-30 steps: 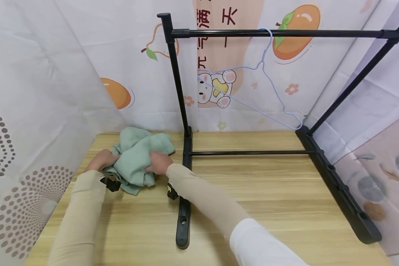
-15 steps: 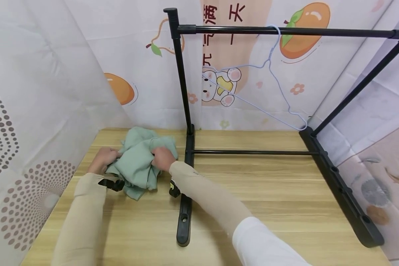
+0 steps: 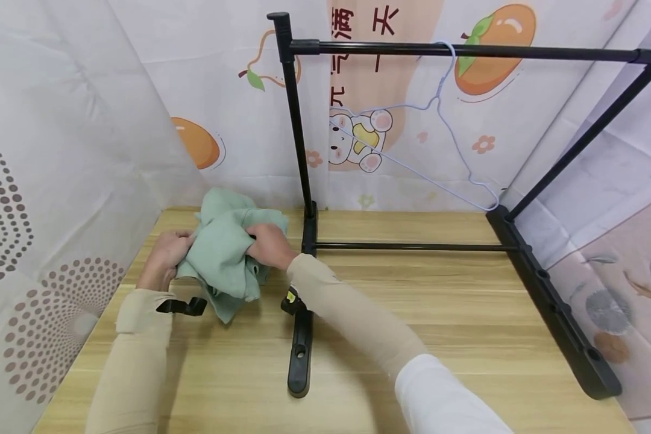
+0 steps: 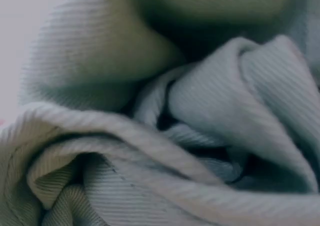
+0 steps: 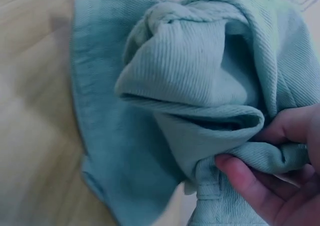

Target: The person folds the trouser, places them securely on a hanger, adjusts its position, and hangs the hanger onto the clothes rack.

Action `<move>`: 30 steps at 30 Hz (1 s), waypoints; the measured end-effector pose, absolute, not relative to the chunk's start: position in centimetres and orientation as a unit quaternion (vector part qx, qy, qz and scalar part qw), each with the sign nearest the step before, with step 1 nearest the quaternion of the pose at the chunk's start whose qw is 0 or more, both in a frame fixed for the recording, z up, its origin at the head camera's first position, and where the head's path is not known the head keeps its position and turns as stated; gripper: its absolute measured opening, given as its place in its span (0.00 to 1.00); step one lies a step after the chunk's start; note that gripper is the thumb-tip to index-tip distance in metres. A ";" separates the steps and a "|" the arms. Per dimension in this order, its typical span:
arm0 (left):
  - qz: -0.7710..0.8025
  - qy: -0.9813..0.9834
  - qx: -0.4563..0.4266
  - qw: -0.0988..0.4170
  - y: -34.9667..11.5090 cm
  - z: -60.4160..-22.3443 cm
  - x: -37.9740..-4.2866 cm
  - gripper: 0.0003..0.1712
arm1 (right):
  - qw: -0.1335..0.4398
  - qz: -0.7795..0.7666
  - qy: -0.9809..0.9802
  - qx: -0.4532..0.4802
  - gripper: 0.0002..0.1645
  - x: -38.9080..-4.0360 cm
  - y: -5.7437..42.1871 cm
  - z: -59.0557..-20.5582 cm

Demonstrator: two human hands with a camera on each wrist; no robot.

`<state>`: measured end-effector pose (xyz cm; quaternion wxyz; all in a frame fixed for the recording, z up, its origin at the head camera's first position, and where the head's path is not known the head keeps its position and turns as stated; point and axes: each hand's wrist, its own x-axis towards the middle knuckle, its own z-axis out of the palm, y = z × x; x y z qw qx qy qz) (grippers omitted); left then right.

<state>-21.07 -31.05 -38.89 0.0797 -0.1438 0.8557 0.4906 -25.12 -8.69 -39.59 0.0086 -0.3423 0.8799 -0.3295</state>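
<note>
A crumpled sage-green twill garment is bunched up at the back left of the wooden table. My left hand grips its left edge. On the opposite side my right hand pinches a fold of it. Close up in the right wrist view, the thumb and fingers of that hand hold a rolled edge beside a stitched strip like a belt loop, and a hemmed flap hangs to the left. Layered folds fill the left wrist view, where the left hand is hidden.
A black garment rack stands on the table, its left foot just right of the garment. From its top bar hangs a light-blue wire hanger. Printed curtains enclose the back and sides.
Both hands have raised the bunched garment slightly, and its folds have shifted. The right wrist has turned and moved a little to the right. The rack and hanger stay in place.
</note>
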 end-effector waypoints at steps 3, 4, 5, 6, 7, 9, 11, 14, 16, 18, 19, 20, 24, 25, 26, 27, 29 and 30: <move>0.491 0.858 -0.138 0.058 -29.6 -37.7 -20.5 0.32 | 0.000 -0.343 0.872 -0.350 0.26 -24.7 -7.4 -38.2; 0.491 0.859 -0.137 0.050 -29.1 -37.3 -20.3 0.31 | -0.006 -0.343 0.870 -0.353 0.26 -24.5 -7.0 -37.9; 0.491 0.860 -0.134 0.041 -28.6 -37.0 -20.0 0.30 | -0.011 -0.343 0.870 -0.355 0.25 -24.3 -6.6 -37.6; 0.489 0.861 -0.133 0.033 -28.1 -36.7 -19.8 0.29 | -0.015 -0.340 0.869 -0.358 0.25 -24.0 -6.1 -37.3; 0.486 0.863 -0.132 0.025 -27.6 -36.4 -19.6 0.28 | -0.020 -0.336 0.870 -0.361 0.24 -23.7 -5.7 -36.9; 0.481 0.867 -0.126 0.014 -26.6 -35.9 -19.1 0.27 | -0.034 -0.323 0.871 -0.369 0.24 -23.2 -4.7 -36.4; 0.476 0.871 -0.119 0.004 -25.5 -35.5 -18.6 0.25 | -0.049 -0.312 0.871 -0.377 0.23 -22.6 -3.6 -35.9; 0.470 0.877 -0.102 -0.001 -23.9 -34.9 -17.9 0.23 | -0.073 -0.301 0.869 -0.387 0.23 -21.6 -1.9 -35.6; 0.464 0.881 -0.091 -0.005 -22.9 -34.7 -17.4 0.22 | -0.084 -0.306 0.864 -0.392 0.22 -21.0 -0.7 -35.5; 0.461 0.884 -0.080 -0.006 -21.8 -34.5 -16.9 0.20 | -0.093 -0.310 0.859 -0.396 0.22 -20.2 0.5 -35.5; 0.458 0.886 -0.074 -0.007 -21.3 -34.5 -16.7 0.20 | -0.098 -0.314 0.857 -0.397 0.21 -19.8 1.2 -35.5; 0.457 0.887 -0.067 -0.007 -20.7 -34.4 -16.4 0.19 | -0.101 -0.317 0.856 -0.396 0.21 -19.4 1.8 -35.6; 0.440 0.897 -0.031 0.000 -18.2 -34.9 -15.8 0.16 | -0.104 -0.326 0.857 -0.386 0.23 -18.0 4.7 -36.0; 0.432 0.902 -0.023 0.002 -17.6 -35.1 -15.6 0.16 | -0.099 -0.328 0.858 -0.383 0.23 -17.7 5.3 -36.2; 0.424 0.906 -0.016 0.002 -17.1 -35.4 -15.5 0.16 | -0.089 -0.332 0.858 -0.381 0.23 -17.5 5.8 -36.4; 0.414 0.910 -0.010 -0.001 -16.6 -35.7 -15.4 0.16 | -0.078 -0.335 0.859 -0.379 0.23 -17.2 6.4 -36.8; 0.399 0.917 0.000 -0.005 -15.7 -36.5 -15.2 0.17 | -0.052 -0.343 0.861 -0.372 0.22 -16.8 7.4 -37.6; 0.393 0.919 0.005 -0.006 -15.2 -36.9 -15.2 0.17 | -0.043 -0.346 0.861 -0.370 0.21 -16.7 7.9 -38.1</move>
